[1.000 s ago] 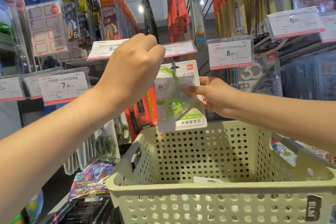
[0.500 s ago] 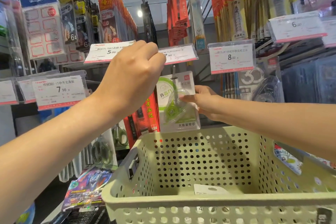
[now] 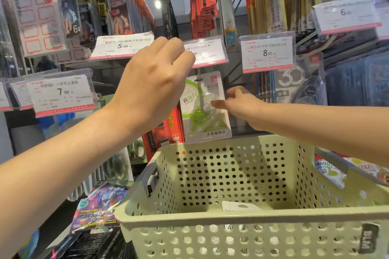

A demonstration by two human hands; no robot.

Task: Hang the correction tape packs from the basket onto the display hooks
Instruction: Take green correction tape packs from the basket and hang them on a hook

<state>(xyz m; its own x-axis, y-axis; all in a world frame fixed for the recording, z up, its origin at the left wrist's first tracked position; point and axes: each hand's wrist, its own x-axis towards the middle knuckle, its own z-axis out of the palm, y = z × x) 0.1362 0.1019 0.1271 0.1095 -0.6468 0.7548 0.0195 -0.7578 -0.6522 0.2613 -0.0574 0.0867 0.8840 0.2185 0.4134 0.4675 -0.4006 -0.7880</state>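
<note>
The left hand (image 3: 155,82), fingers curled, lifts the price tag (image 3: 205,52) so the hook (image 3: 197,79) beneath stays reachable, while the right hand (image 3: 237,107), fingers loosely extended, touches the correction tape pack (image 3: 205,109) now hanging on that hook above the basket (image 3: 242,223), where another pack (image 3: 240,207) waits.

Both forearms are bare from the picture's edge to the wrist, with no sleeve or cuff in view. The left hand (image 3: 151,82) shows its back, with knuckles and faint tendon lines plain to see and nothing worn on it. The right hand (image 3: 237,105) is likewise bare, its short-nailed fingers (image 3: 219,103) slim
</note>
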